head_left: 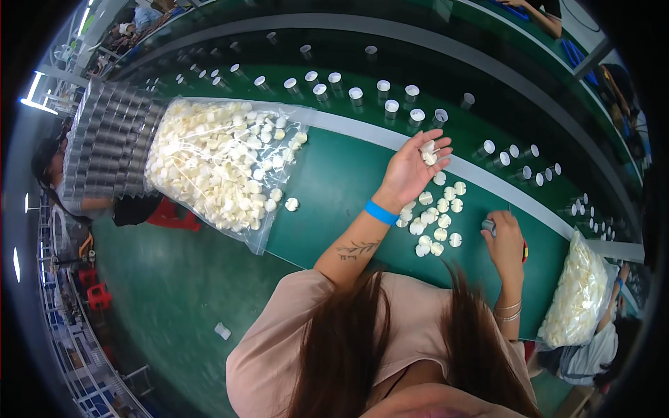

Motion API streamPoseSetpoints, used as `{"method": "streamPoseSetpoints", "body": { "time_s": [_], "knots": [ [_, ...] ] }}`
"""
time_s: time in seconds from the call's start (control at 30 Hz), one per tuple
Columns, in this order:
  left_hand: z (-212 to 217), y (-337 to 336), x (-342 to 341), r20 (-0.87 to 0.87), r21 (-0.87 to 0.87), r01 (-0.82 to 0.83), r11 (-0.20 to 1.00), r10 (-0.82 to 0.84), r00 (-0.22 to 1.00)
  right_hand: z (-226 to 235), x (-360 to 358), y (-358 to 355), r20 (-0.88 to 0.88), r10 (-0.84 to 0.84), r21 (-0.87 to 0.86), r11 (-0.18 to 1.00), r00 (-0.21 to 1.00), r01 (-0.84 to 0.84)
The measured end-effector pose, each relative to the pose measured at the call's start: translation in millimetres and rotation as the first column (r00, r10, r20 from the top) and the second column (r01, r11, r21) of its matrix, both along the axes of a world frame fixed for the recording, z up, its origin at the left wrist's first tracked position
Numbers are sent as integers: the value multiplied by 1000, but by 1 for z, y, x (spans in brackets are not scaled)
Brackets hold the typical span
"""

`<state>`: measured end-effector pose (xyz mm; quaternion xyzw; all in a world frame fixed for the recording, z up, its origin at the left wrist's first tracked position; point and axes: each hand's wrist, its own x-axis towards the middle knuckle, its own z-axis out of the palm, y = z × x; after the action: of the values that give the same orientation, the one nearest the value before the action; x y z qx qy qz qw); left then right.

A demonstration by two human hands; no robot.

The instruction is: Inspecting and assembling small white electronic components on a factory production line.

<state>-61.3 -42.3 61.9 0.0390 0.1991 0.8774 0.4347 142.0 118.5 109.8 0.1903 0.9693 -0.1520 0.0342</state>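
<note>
The left hand (415, 167) is turned palm up beside the grey rail, fingers loosely cupped and a little apart, holding small cream-white discs (428, 158) near the fingertips; how many sit there I cannot tell. A flat blue band (382, 212) circles that wrist. The right hand (506, 240) is bent over the smooth green tabletop (334, 174), its thumb and fingers closed around a short grey metal cylinder (488, 226), with part of a red-and-yellow object (525, 251) showing just beside it. Between the two hands, loose cream-white round pieces (444, 221) lie scattered on the tabletop, some touching or overlapping. To the left rests a large clear plastic bag (209, 164) packed with similar pieces, a few of them near its mouth, and past it rises a tall stack of grey metal cylinders (111, 143). A second filled clear bag (575, 296) stands at the table's right end. Beyond the grey rail (348, 129) runs a dark green belt (446, 87) bearing short metal cups with white round tops (356, 95), spaced unevenly in loose groups. At the lower left, a red plastic stool (98, 296) stands on the green floor (167, 292).
</note>
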Motion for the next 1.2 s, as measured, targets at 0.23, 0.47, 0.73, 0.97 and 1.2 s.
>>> {"method": "streamPoseSetpoints", "body": {
  "time_s": [0.23, 0.47, 0.73, 0.97, 1.2],
  "knots": [
    [4, -4, -8, 40, 145, 29, 989, -35, 999, 27, -62, -7, -492, 134, -150, 960, 860, -235],
    [18, 9, -4, -76, 89, 65, 994, -58, 995, 28, -123, -26, -660, -19, -411, 846, 751, -340],
    [12, 4, -6, -11, 38, -56, 998, 56, 998, 3, -143, -27, -658, -126, -515, 794, 742, -322],
    [-4, 0, -14, -46, -26, -101, 995, 100, 994, -4, -144, -30, -748, 26, -266, 904, 663, -335],
    [-6, -1, -13, -18, 8, -7, 1000, 7, 1000, -16, -150, -25, -699, 272, -102, 878, 662, -468]
  ]
}}
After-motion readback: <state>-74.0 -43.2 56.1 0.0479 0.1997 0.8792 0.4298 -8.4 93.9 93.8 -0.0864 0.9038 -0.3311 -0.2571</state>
